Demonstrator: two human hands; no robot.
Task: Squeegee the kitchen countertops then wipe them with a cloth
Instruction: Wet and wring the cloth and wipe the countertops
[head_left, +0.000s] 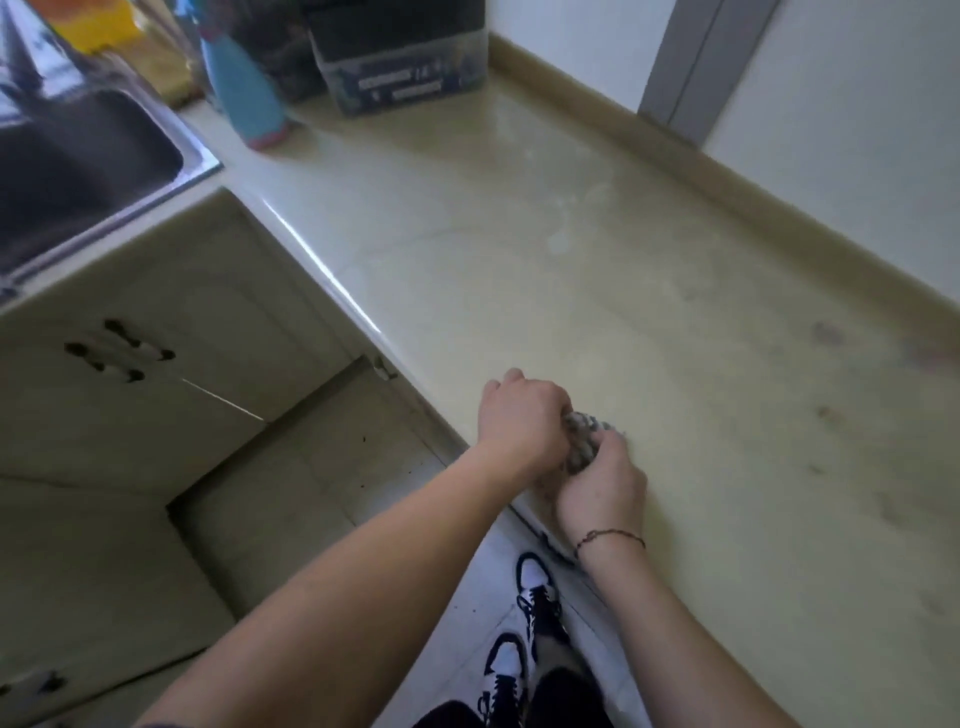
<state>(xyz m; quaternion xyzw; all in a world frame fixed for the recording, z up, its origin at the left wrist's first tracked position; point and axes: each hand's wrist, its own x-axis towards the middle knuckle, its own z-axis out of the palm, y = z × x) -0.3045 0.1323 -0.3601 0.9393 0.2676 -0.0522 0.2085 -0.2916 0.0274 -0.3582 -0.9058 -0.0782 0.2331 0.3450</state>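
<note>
- Grey, bunched cloth is gripped between both hands at the near tabletop edge.
- Left hand and right hand fingers are curled round it.
- Streaked tabletop lies ahead; neither hand is nearer.

The countertop ran from the near right to the far wall, with a sink set in at far left. A bottle stood right of the sink, a box beyond it; both hands met around a cloth at the near edge
</note>
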